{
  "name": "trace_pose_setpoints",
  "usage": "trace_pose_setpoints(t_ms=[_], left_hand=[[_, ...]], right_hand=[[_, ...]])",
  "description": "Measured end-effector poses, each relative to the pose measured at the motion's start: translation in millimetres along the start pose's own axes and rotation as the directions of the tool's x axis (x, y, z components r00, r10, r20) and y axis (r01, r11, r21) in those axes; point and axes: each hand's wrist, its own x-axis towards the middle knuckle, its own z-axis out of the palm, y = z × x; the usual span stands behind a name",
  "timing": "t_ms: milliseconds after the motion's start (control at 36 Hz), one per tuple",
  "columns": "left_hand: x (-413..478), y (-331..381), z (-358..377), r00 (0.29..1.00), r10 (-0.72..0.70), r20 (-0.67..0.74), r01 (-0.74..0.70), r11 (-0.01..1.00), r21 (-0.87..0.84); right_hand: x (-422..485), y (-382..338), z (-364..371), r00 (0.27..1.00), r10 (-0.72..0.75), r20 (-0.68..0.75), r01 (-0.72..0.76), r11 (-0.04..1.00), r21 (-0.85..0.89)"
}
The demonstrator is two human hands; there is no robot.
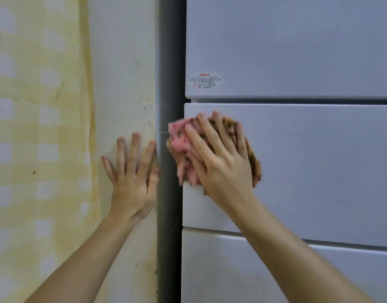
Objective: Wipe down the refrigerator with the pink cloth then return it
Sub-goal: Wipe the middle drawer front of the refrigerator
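Observation:
The white refrigerator (308,160) fills the right side, with an upper door and two drawer fronts below it. A pink cloth with dark dots (180,136) is pressed flat against the left end of the middle drawer front. My right hand (221,158) lies spread over the cloth and holds it to the surface; the cloth looks blurred. My left hand (133,171) rests flat on the wall just left of the refrigerator, fingers apart, holding nothing.
A pale wall (122,84) with yellowish checked covering (35,127) stands to the left. A dark narrow gap (169,215) runs between the wall and the refrigerator. An oval sticker with red print (205,80) sits low on the upper door.

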Motion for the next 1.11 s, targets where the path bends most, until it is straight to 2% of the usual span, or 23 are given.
trace_pose_setpoints(t_ms=[111, 194, 250, 333, 500, 667, 750, 833, 972, 1028, 1111], left_hand=[[-1.8, 1.0, -1.0, 1.0, 0.006, -0.005, -0.006, 1.0, 0.026], [-2.0, 1.7, -3.0, 1.0, 0.001, 0.013, -0.001, 0.999, 0.032], [-1.7, 2.1, -4.6, 1.0, -0.002, 0.021, 0.001, 1.0, 0.029], [-1.5, 2.8, -5.9, 1.0, 0.003, 0.027, -0.003, 1.0, 0.027], [-1.1, 5.5, -8.8, 0.999, -0.02, 0.043, 0.02, 1.0, -0.001], [-2.9, 13.5, -12.6, 0.996, -0.071, 0.053, 0.074, 0.996, -0.049], [-3.9, 20.3, -9.3, 0.994, -0.099, 0.042, 0.101, 0.994, -0.051], [-2.9, 24.8, -5.4, 0.993, -0.109, 0.032, 0.111, 0.992, -0.058], [-7.6, 22.5, -5.2, 0.994, -0.104, 0.028, 0.106, 0.992, -0.066], [-9.2, 22.4, -7.5, 0.994, -0.102, 0.035, 0.105, 0.992, -0.07], [-6.4, 28.7, -11.4, 0.994, -0.109, 0.029, 0.111, 0.991, -0.076]], right_hand=[[31.0, -19.0, 13.9, 0.987, 0.148, -0.061, -0.148, 0.989, 0.011], [30.5, -30.5, 17.9, 0.979, 0.196, -0.055, -0.196, 0.981, 0.014], [20.6, -33.0, 16.1, 0.987, 0.16, -0.031, -0.158, 0.987, 0.039], [-15.6, -39.2, 12.4, 0.997, 0.013, 0.073, -0.016, 0.999, 0.046], [-110.9, -43.4, -3.4, 0.939, -0.198, 0.282, 0.193, 0.98, 0.046], [-121.9, -8.8, -21.4, 0.92, -0.242, 0.308, 0.238, 0.97, 0.051], [-120.6, 20.2, -35.9, 0.959, -0.156, 0.237, 0.163, 0.987, -0.01], [-120.1, 52.3, -50.2, 0.995, 0.02, 0.102, -0.008, 0.994, -0.112], [-127.1, 39.7, -40.5, 0.94, 0.342, 0.006, -0.336, 0.927, -0.169], [-121.6, 19.3, -29.6, 0.929, 0.371, 0.022, -0.362, 0.916, -0.171], [-108.3, -5.4, -18.5, 0.955, 0.258, 0.145, -0.237, 0.96, -0.147]])
